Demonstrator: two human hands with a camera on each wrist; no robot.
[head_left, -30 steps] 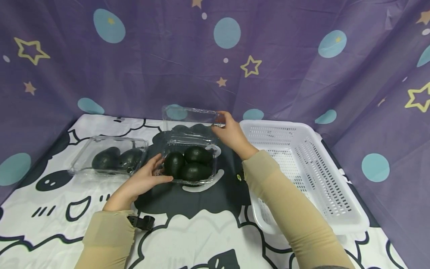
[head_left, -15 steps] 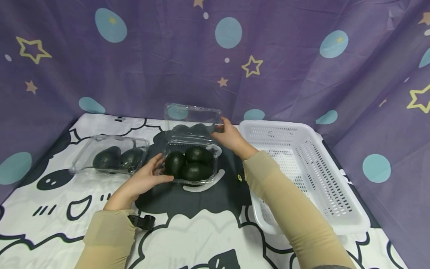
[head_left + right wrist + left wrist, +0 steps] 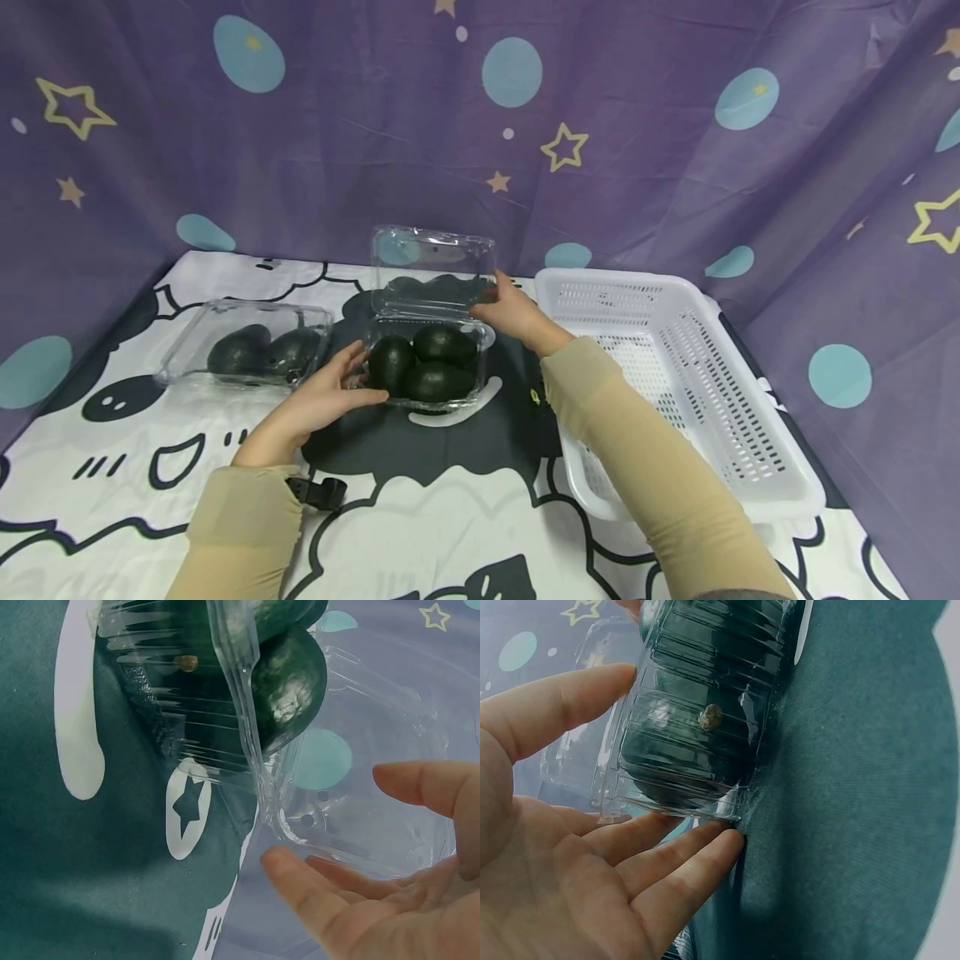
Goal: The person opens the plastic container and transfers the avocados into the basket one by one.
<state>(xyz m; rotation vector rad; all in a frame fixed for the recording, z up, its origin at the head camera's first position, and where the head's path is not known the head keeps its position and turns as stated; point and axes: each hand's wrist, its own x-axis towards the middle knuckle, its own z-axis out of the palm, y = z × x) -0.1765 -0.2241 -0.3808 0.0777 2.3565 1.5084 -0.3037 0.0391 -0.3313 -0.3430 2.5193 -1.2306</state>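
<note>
A clear plastic clamshell container (image 3: 480, 392) stands in the middle with its lid (image 3: 435, 250) raised at the back. Three dark green avocados (image 3: 438, 382) lie in its base. My left hand (image 3: 318, 404) is at the container's left end, thumb on the front rim. In the left wrist view its fairly straight fingers (image 3: 682, 874) touch the lower corner. My right hand (image 3: 517, 312) is beside the lid's right edge, fingers relaxed. The right wrist view shows that hand (image 3: 375, 877) around the lid's corner with nothing gripped; contact there is hard to tell.
Left of the open container is a shut clamshell (image 3: 187, 337) with avocados (image 3: 240, 350) inside. A white perforated basket (image 3: 757, 492) stands at the right, partly under the right forearm. A purple curtain (image 3: 637, 192) hangs behind the patterned tablecloth (image 3: 465, 525).
The lid has swung a little further up. My right hand has slid down from the lid's upper right corner to its lower right side and loosened. The left hand has kept its place.
</note>
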